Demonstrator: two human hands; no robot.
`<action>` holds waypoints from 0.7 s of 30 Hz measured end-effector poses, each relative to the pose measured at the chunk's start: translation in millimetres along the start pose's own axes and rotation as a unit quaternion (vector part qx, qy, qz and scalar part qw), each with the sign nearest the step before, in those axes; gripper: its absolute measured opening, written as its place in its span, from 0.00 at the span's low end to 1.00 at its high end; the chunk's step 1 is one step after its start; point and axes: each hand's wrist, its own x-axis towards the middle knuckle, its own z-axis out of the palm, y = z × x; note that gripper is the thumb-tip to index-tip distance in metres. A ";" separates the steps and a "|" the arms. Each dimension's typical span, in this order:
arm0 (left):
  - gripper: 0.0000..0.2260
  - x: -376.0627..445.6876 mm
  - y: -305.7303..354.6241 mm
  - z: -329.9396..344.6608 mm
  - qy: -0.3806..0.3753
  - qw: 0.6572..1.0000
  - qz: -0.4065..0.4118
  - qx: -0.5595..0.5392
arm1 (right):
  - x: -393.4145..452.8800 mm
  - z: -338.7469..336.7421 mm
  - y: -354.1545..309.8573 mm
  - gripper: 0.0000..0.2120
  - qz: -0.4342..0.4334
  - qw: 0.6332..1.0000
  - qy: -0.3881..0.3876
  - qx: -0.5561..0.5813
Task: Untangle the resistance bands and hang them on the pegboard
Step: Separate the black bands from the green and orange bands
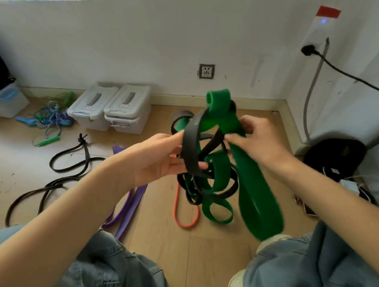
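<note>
A knot of bands hangs in front of me above the wooden floor. It is a wide green band (258,196) wound together with a narrower black band (192,147). My left hand (161,157) holds the black band, which runs across its palm and fingers. My right hand (255,138) pinches the green band near the top of the knot. A thin red band (178,211) hangs or lies below the tangle. A purple band (130,206) lies on the floor under my left forearm. More black bands (61,168) lie on the floor at the left. No pegboard is in view.
Two lidded white plastic boxes (111,107) stand by the wall, with a heap of coloured ropes (50,119) to their left. A black bag (334,154) and cables (348,179) sit in the right corner. My knees in jeans (298,266) fill the bottom.
</note>
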 end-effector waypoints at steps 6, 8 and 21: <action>0.24 -5.7 12.9 -11.0 0.071 0.997 -0.021 0.014 | 14.8 -21.2 9.6 0.07 0.002 0.998 0.050 0.026; 0.26 -7.8 16.3 -11.6 0.081 0.997 -0.018 0.007 | 16.0 -19.0 12.5 0.05 0.010 0.999 0.050 0.006; 0.17 -7.5 23.3 12.2 0.046 0.966 0.070 -0.244 | -10.2 -10.2 3.4 0.16 -0.012 0.935 -0.349 -0.060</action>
